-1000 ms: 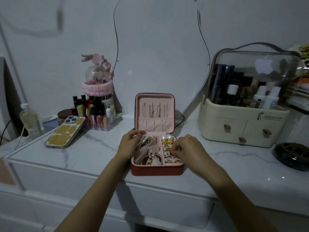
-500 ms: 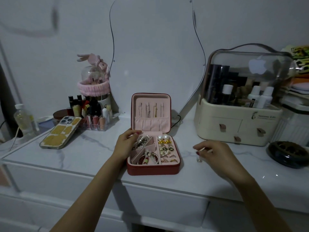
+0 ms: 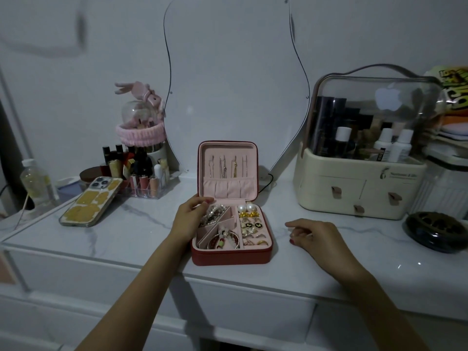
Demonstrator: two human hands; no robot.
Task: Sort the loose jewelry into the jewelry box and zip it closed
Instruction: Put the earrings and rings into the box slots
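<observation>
A red jewelry box (image 3: 230, 255) with pink lining lies open near the desk's front edge, its lid (image 3: 228, 171) upright with several pendants hung inside. The compartments hold bracelets (image 3: 222, 239), pearl earrings (image 3: 245, 207), gold earrings and rings (image 3: 255, 240). My left hand (image 3: 188, 220) grips the box's left rim, its fingers curled over the back-left compartment. My right hand (image 3: 314, 236) rests on the marble top to the right of the box, apart from it, with its fingers curled down. Whether it pinches a small piece is hidden.
A phone (image 3: 91, 201) and a clear lipstick organizer (image 3: 144, 186) stand at the left, with a bottle (image 3: 38, 183) beyond. A wavy mirror (image 3: 235, 79) is behind the box. A cream cosmetics case (image 3: 359, 191) and a dark round dish (image 3: 435, 230) sit at the right.
My right hand left the box's right compartments and moved right onto the tabletop. My left hand stayed on the box's left rim.
</observation>
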